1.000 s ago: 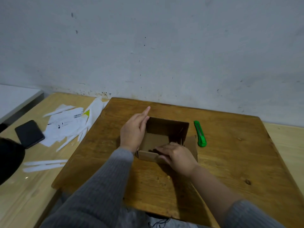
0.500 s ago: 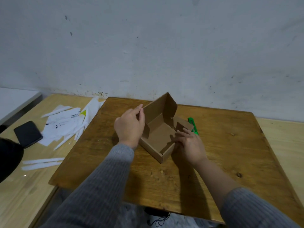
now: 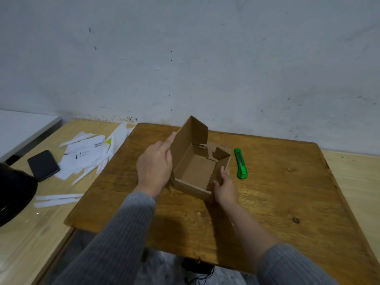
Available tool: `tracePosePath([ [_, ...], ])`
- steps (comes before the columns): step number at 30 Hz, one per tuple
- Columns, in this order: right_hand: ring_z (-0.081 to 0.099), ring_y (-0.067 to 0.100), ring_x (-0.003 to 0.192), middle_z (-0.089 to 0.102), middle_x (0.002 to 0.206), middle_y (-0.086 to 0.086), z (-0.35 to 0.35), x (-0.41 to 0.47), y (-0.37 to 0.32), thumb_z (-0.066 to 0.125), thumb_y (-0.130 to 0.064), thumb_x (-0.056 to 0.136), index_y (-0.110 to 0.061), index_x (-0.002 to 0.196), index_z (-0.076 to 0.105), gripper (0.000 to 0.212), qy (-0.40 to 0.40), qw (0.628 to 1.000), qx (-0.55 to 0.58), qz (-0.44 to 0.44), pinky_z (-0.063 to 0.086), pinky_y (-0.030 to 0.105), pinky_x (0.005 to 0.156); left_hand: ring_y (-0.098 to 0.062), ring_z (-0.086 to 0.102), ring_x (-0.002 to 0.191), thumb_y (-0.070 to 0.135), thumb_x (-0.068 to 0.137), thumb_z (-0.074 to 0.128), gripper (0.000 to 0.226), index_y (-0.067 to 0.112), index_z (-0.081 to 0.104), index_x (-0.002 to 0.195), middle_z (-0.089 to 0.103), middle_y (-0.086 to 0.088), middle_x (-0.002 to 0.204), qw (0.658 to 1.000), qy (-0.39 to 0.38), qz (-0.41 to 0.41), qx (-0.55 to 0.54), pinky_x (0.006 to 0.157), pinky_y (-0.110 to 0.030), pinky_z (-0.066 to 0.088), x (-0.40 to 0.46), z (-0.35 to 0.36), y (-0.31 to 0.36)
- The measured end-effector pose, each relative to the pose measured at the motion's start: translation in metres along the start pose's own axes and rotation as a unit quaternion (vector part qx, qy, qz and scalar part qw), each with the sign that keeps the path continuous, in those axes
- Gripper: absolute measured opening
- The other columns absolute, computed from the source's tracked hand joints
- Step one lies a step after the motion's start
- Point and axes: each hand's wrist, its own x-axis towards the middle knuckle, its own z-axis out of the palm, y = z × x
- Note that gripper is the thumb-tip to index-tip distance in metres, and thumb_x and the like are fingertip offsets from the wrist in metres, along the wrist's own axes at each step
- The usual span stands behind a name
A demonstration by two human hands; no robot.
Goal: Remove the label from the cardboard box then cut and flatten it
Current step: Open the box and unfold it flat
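Observation:
A small brown cardboard box (image 3: 196, 170) sits open on the dark wooden board (image 3: 277, 202), turned at an angle, with one tall flap standing at its far left. My left hand (image 3: 155, 166) lies flat against the box's left wall, fingers pointing up along the flap. My right hand (image 3: 225, 187) holds the box's near right corner, fingers on the right wall. A green utility knife (image 3: 240, 163) lies on the board just right of the box, apart from both hands. Torn white label pieces (image 3: 86, 154) lie on the lighter table to the left.
A black phone (image 3: 43, 165) rests left of the label scraps. Two white paper strips (image 3: 56, 200) lie near the table's front left. A dark rounded object (image 3: 14, 194) fills the left edge. The white wall (image 3: 185, 58) stands close behind the board.
The box has been turned to an angle and its tall flap raised. My right hand moved from inside the front wall to the near right corner; my left hand stayed on the left side.

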Motion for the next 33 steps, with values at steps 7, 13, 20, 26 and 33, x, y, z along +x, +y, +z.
tracePosePath([
  [7, 0.019, 0.022, 0.145, 0.008, 0.16, -0.004, -0.001, 0.003, -0.001, 0.053, -0.01, 0.093, -0.025, 0.149, 0.022, 0.066, -0.034, 0.999, 0.016, -0.016, 0.032, 0.037, 0.113, -0.022, 0.044, 0.128, 0.041, 0.099, 0.034, 0.057, 0.021, 0.027, 0.152, 0.047, -0.003, 0.143, 0.971, -0.137, -0.038, 0.193, 0.095, -0.046, 0.048, 0.016, -0.023, 0.005],
  [13, 0.019, 0.022, 0.145, 0.01, 0.16, -0.003, 0.006, 0.003, -0.008, 0.054, -0.007, 0.092, -0.025, 0.149, 0.023, 0.067, -0.033, 0.999, 0.001, -0.036, 0.029, 0.035, 0.113, -0.026, -0.018, 0.148, 0.028, 0.098, 0.041, 0.071, 0.012, -0.001, 0.154, -0.015, -0.008, 0.162, 0.858, -0.304, -0.009, 0.414, 0.112, -0.066, -0.007, 0.015, -0.025, -0.012],
  [20, 0.02, 0.021, 0.145, 0.015, 0.159, -0.004, 0.025, 0.001, -0.019, 0.054, -0.002, 0.09, -0.026, 0.148, 0.026, 0.068, -0.047, 0.998, 0.011, -0.032, 0.029, 0.04, 0.115, -0.026, -0.021, 0.146, 0.068, 0.093, 0.005, 0.075, 0.027, -0.014, 0.153, -0.024, -0.002, 0.159, 0.847, -0.391, -0.012, 0.359, 0.108, -0.067, -0.016, 0.002, 0.001, -0.051],
  [26, 0.02, 0.021, 0.145, 0.017, 0.158, -0.005, 0.034, 0.008, -0.027, 0.054, -0.003, 0.091, -0.03, 0.147, 0.025, 0.069, -0.04, 0.999, 0.008, -0.022, 0.03, 0.044, 0.114, -0.025, -0.033, 0.141, 0.069, 0.091, 0.001, 0.074, 0.03, -0.022, 0.15, -0.036, -0.001, 0.152, 0.885, -0.405, 0.029, 0.228, 0.111, -0.063, -0.015, -0.002, 0.029, -0.09],
  [33, 0.017, 0.018, 0.145, 0.017, 0.158, -0.007, 0.054, 0.015, -0.043, 0.053, -0.005, 0.091, -0.032, 0.146, 0.026, 0.067, -0.028, 0.999, -0.014, -0.023, 0.025, 0.041, 0.116, -0.029, -0.033, 0.141, 0.052, 0.098, 0.015, 0.062, 0.034, -0.002, 0.154, -0.031, 0.01, 0.155, 0.907, -0.375, 0.105, 0.161, 0.109, -0.068, -0.014, 0.012, 0.047, -0.109],
])
